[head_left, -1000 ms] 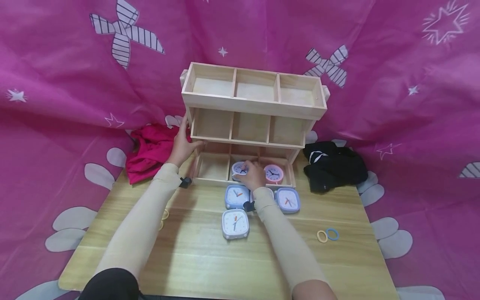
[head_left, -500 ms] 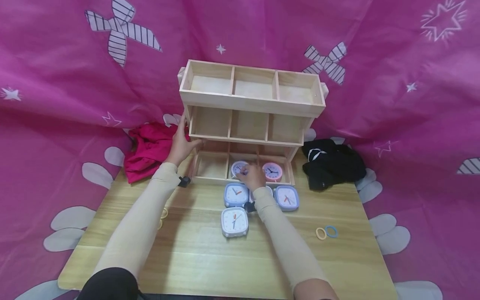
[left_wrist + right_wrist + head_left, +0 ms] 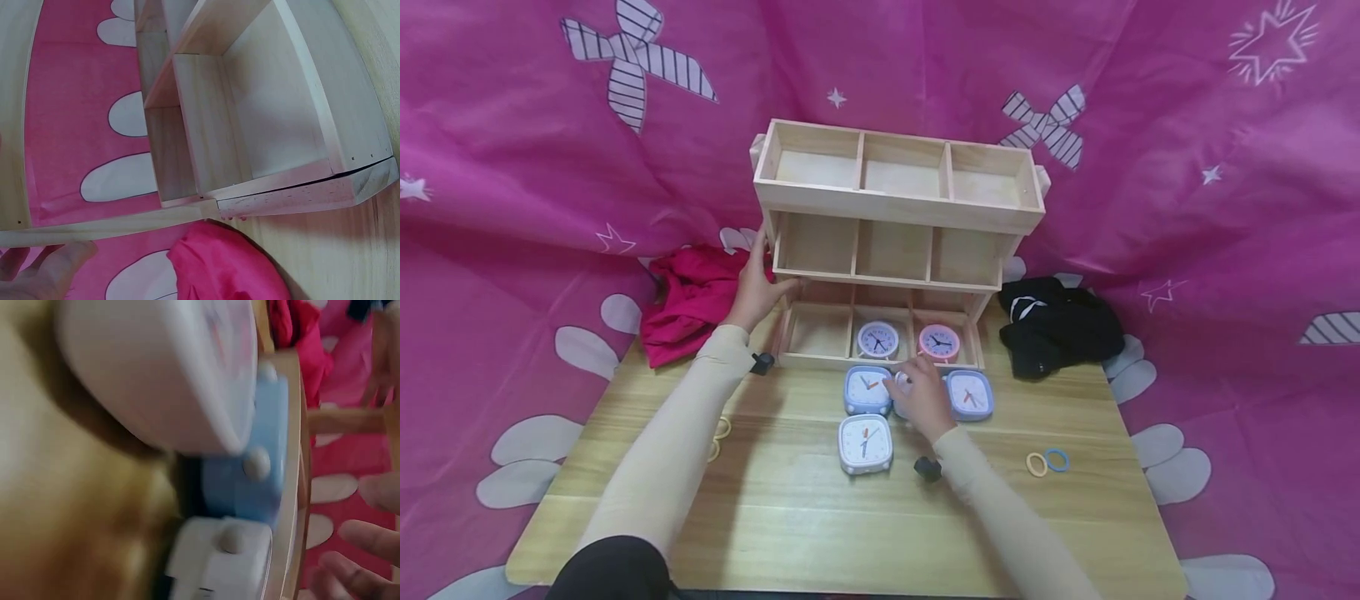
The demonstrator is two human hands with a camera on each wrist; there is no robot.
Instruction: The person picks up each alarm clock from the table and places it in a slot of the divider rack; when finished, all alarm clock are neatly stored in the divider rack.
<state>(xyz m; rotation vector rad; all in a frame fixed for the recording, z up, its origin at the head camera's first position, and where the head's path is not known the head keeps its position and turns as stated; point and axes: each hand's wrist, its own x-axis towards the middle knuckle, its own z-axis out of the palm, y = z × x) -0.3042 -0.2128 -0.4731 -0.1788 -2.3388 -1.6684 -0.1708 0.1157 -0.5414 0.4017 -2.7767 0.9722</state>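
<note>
My left hand grips the left side post of a three-tier wooden rack, thumb in front and fingers along the outside. My right hand is over a pale alarm clock in front of the rack and partly hides it. In the right wrist view its fingers are spread, apart from the clocks. Beside that clock stand a blue alarm clock on the left and a periwinkle one on the right. A white alarm clock lies nearer. The bottom tier holds a round lavender clock and a round pink clock.
Red cloth lies left of the rack and black cloth right of it. Yellow rings are by the left forearm; a yellow ring and a blue ring lie at right on the wooden table.
My right hand has let go of the round lavender clock in the bottom middle compartment and moved back toward me, over the pale clock on the table. The left hand stays on the rack.
</note>
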